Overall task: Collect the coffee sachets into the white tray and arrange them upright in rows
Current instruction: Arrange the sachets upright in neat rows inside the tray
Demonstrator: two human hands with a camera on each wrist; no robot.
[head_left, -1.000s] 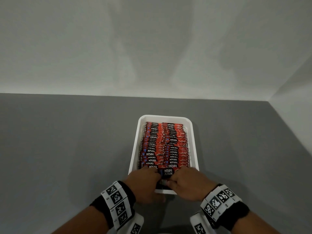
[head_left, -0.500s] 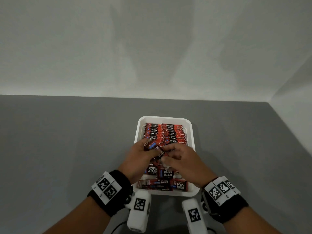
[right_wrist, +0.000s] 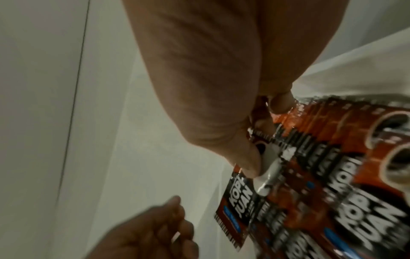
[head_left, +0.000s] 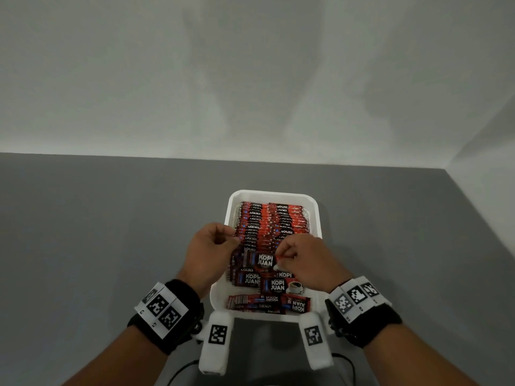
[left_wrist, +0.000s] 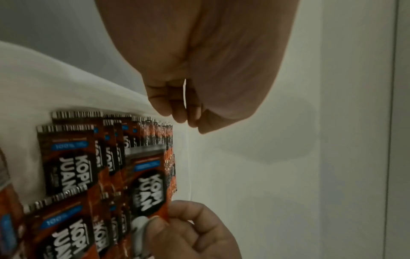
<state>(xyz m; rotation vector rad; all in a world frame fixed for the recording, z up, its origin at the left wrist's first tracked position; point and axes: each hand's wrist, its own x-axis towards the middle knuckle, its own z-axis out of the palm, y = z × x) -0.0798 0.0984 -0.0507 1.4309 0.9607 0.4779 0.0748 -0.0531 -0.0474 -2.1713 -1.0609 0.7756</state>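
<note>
The white tray (head_left: 273, 194) holds red and black Kopi Juan sachets. Two upright rows (head_left: 273, 221) fill its far half. Several sachets (head_left: 250, 278) lean in the middle, and others lie flat (head_left: 267, 302) at the near end. My right hand (head_left: 282, 259) pinches the right end of one sachet (head_left: 263, 261) above the leaning ones; the pinch (right_wrist: 259, 140) also shows in the right wrist view. My left hand (head_left: 230, 235) hovers by the tray's left rim, fingers curled (left_wrist: 193, 122) and holding nothing. The held sachet (left_wrist: 148, 185) stands in front of the row.
The tray sits on a grey tabletop (head_left: 111, 232) that meets white walls (head_left: 250, 79) at the back and right. White wrist camera units (head_left: 216, 338) hang below both wrists near the tray's near rim. A dark cable (head_left: 178, 371) runs at the bottom edge.
Both hands moved from the tray's near rim to its middle. The left hand let go of the sachet and shifted left; the right hand keeps pinching it.
</note>
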